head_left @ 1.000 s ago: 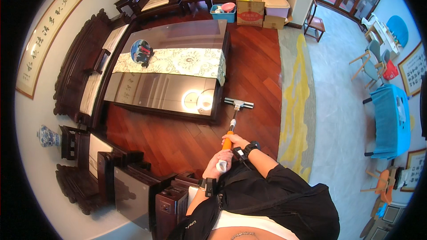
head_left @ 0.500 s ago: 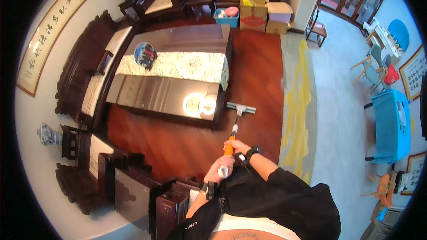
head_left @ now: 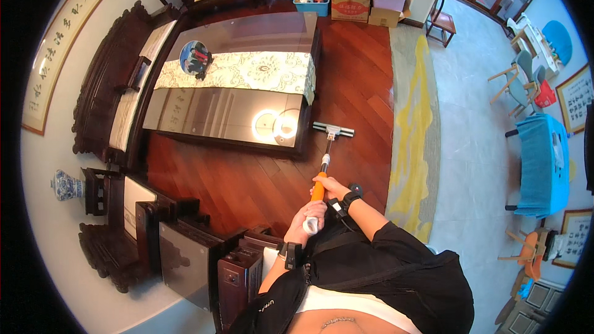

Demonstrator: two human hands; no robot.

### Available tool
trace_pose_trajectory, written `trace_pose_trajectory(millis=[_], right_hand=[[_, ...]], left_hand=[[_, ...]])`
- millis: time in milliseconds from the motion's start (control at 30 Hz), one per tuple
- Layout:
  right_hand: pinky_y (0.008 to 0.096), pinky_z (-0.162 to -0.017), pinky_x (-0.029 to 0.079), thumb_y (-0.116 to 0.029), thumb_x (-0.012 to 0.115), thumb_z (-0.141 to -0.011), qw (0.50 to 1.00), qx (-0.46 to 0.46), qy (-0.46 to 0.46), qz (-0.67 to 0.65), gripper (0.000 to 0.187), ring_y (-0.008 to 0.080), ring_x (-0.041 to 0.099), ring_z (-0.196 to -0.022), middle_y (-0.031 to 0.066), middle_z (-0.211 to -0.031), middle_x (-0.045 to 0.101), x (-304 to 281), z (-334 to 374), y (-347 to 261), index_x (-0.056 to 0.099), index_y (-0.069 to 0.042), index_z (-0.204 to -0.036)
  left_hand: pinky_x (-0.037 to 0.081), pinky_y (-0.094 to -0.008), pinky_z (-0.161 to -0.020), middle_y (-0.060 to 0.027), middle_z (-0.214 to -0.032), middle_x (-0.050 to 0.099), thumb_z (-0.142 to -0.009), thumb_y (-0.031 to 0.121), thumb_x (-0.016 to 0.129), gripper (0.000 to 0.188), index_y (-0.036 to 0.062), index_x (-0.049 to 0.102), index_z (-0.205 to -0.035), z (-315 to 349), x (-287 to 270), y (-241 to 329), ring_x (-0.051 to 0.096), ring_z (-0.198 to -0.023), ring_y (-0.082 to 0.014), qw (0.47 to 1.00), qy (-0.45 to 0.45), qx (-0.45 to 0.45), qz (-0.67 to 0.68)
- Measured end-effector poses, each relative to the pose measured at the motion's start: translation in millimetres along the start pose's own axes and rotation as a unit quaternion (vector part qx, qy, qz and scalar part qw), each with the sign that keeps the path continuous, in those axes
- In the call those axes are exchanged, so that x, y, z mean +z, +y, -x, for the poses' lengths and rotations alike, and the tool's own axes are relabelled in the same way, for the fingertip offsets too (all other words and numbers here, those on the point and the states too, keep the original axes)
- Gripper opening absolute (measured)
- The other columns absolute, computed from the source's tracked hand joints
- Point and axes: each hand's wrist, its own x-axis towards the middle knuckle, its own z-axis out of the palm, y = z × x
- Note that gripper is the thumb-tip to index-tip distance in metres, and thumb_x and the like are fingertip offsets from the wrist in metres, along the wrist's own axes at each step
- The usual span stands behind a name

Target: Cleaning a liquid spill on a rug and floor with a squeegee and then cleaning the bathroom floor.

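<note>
Both my hands are closed round the pole of a floor mop with an orange grip (head_left: pixel 318 187). My right hand (head_left: pixel 332 188) is higher on the pole, nearer the mop head. My left hand (head_left: pixel 307 217) wraps the pole lower down, just above its white end cap (head_left: pixel 310 226). The flat, wide mop head (head_left: pixel 333 130) lies on the reddish-brown wood floor (head_left: pixel 356 86), just right of the near right corner of a dark low table (head_left: pixel 210 117). Its underside is hidden.
A patterned runner (head_left: pixel 263 68) and a round picture plate (head_left: pixel 195 59) are on the table. Dark carved benches (head_left: pixel 108 80) line the left. Cardboard boxes (head_left: pixel 350 4) and a blue tub (head_left: pixel 311 5) stand at the back. A grey-yellow rug strip (head_left: pixel 411 130) borders the floor on the right.
The whole scene, with my hands and the mop, has moved up in the picture. Against the table corner, the mop head is in nearly the same spot. My grip is unchanged.
</note>
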Motion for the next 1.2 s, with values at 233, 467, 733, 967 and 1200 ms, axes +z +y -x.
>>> trace_pose_trajectory(millis=[233,467,733,967,1200], right_hand=[[0.0417,-0.06,0.049,-0.011,0.053,-0.075,0.998,0.006,-0.024,0.054,0.028,0.0317,0.057,-0.067,0.0154,-0.079,0.047,-3,7,14,0.034,0.0,-0.093],[0.0379,-0.062,0.05,-0.009,0.055,-0.074,0.996,0.048,-0.032,0.068,0.02,0.0282,0.057,-0.068,0.0127,-0.074,0.051,14,37,24,0.041,0.0,-0.086],[0.0368,-0.064,0.048,-0.011,0.057,-0.072,0.995,0.044,-0.059,0.062,0.018,0.0257,0.056,-0.069,0.0101,-0.074,0.052,9,36,37,0.046,-0.001,-0.083],[0.0354,-0.06,0.046,-0.018,0.058,-0.069,0.997,-0.012,-0.016,0.069,0.021,0.0205,0.053,-0.067,0.0091,-0.072,0.053,-1,34,48,0.048,-0.004,-0.081],[0.0348,-0.055,0.046,-0.016,0.055,-0.068,0.987,0.036,0.002,0.155,0.018,0.0202,0.053,-0.063,0.0075,-0.067,0.051,-4,52,52,0.045,-0.006,-0.079]], left_hand=[[0.033,-0.0181,-0.04,0.0017,-0.047,0.033,-0.082,0.004,0.04,0.02,0.0048,0.034,-0.063,18,1,-25,0.035,-0.038,-0.0066,0.998,0.007,0.018,0.06],[0.035,-0.0191,-0.042,0.0,-0.05,0.035,-0.084,0.008,0.037,0.017,0.0048,0.033,-0.068,43,2,-45,0.036,-0.04,-0.0081,0.997,0.014,0.021,0.076],[0.032,-0.0178,-0.042,0.0022,-0.047,0.032,-0.083,0.006,0.038,0.023,0.0064,0.032,-0.061,52,10,-48,0.034,-0.039,-0.0067,0.996,0.063,0.005,0.066],[0.033,-0.0169,-0.042,0.003,-0.045,0.032,-0.082,0.005,0.042,0.027,0.008,0.033,-0.057,41,2,-38,0.033,-0.037,-0.0056,0.99,0.108,-0.06,0.062],[0.034,-0.0194,-0.045,0.0018,-0.046,0.033,-0.084,0.008,0.037,0.024,0.0072,0.033,-0.061,43,-29,-53,0.034,-0.039,-0.0073,0.996,0.055,-0.016,0.07]])
